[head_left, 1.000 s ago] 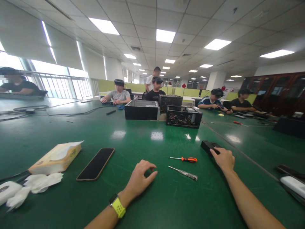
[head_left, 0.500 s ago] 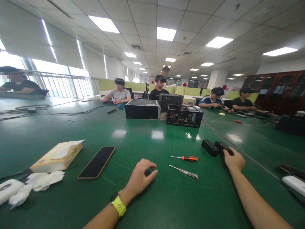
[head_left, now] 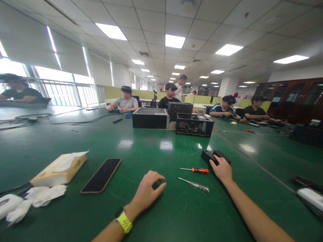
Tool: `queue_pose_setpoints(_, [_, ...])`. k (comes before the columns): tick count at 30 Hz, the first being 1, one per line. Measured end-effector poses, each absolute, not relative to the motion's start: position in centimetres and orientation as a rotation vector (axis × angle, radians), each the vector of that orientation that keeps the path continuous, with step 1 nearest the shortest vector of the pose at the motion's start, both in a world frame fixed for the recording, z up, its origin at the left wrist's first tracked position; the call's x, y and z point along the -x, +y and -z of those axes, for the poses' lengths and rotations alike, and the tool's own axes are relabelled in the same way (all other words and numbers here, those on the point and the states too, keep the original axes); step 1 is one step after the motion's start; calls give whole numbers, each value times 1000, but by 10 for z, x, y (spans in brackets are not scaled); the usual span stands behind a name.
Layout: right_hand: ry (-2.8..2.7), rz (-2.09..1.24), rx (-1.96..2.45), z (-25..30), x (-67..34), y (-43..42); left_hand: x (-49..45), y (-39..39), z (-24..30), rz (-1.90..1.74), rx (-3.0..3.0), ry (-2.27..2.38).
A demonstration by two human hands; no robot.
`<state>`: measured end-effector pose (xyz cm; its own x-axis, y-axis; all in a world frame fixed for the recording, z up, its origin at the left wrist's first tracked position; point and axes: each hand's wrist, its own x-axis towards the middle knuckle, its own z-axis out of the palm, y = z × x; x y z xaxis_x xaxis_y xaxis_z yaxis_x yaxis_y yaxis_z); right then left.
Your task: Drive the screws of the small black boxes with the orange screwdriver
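Observation:
My right hand (head_left: pixel 222 170) reaches forward and lies over the near ends of two small black blocks (head_left: pixel 214 156) that rest side by side on the green table (head_left: pixel 161 215); its fingers curl onto them. My left hand (head_left: pixel 149 190), with a yellow watch band on the wrist, rests on the table with fingers loosely bent and nothing in them. Between the hands lie an orange-handled screwdriver (head_left: pixel 195 170) and a metal-handled screwdriver (head_left: pixel 194 184).
A black phone (head_left: pixel 101 175), a tissue box (head_left: pixel 58 168) and crumpled tissues (head_left: pixel 37 195) lie at the left. Open computer cases (head_left: pixel 150 118) (head_left: pixel 194 125) stand further back. Several people sit along the far side. A white device (head_left: pixel 310 197) sits at the right edge.
My right hand has come back to the left, and the two black blocks now sit together closer to the orange screwdriver. My left hand has stayed in place.

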<state>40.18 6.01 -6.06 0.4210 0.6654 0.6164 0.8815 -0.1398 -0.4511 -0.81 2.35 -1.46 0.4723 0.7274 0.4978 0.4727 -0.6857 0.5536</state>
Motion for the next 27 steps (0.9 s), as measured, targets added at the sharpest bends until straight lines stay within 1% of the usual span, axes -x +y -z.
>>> queue_pose_setpoints(5, [-1177,309,1971,54,-419,52,9,24,15,-1010,-2408,1005])
queue_pose_setpoints(9, [-1186,263,1867,41,-414,41,9,24,14,-948,-2472,997])
queue_pose_setpoints(12, [-1418,150,1651,29,-381,29,10,22,13,-972,-2525,987])
queue_pose_setpoints(16, [-1826,-90,1356,18,-306,5,9,19,10,-1071,-2609,966])
queue_pose_setpoints(21, [-2181,-338,1024,18,-228,-22,5,16,5,-946,-2737,947])
queue_pose_setpoints(24, [-2165,-320,996,20,-222,-20,5,17,3,-904,-2701,1039])
queue_pose_setpoints(27, [-2023,-221,1120,19,-247,-6,9,19,1,-861,-2646,1033])
